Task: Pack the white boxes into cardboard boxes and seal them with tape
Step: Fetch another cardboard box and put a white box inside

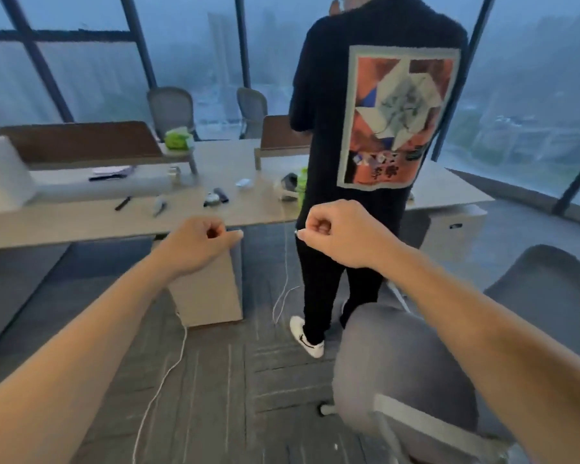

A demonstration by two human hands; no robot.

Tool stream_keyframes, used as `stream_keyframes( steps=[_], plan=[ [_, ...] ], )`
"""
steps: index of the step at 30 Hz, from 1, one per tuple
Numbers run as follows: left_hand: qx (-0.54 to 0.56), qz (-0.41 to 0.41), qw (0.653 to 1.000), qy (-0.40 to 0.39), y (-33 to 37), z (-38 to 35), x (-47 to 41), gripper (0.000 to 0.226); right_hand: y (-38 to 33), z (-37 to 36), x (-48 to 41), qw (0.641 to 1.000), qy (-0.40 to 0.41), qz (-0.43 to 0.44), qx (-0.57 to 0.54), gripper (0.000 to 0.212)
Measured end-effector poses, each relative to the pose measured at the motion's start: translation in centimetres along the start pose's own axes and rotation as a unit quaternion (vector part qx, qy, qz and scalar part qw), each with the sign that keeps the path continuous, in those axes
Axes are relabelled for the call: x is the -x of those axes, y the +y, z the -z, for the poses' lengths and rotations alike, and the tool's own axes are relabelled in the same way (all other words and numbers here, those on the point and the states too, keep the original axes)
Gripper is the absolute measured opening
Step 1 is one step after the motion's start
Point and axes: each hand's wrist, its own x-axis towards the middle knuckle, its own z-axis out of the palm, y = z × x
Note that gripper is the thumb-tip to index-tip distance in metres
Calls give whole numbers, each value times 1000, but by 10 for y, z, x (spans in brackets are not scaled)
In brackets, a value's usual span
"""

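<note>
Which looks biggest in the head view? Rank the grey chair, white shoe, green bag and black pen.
Largest: grey chair, but nearest the camera.
Then: white shoe and green bag, alike, unranked.
Smallest: black pen.

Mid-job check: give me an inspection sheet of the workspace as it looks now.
Surface: long grey desk, scattered with small items.
Job's things: blurred white boxy object at the desk's left end; cardboard boxes, tape: nothing seen.
Clutter: green packet, dark pen, small gadgets too blurred to name.
Hands: left hand and right hand both curled into fists, nothing visibly held.
Cables: white cable trailing over the carpet; a second cable hangs from the desk.
Surroundings: standing person, back turned, at the desk; grey chair lower right; windows behind.
</note>
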Motion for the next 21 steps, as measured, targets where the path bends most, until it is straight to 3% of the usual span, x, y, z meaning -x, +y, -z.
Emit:
stream_keyframes(
  steps=[7,21],
  plan=[
    [-38,121,982,138,-74,73,12,45,-40,-81,-137,982,-111,151,-28,28],
    [-74,236,947,204,-292,220,-63,37,-166,-245,-392,945,-206,253,-18,25]
  ],
)
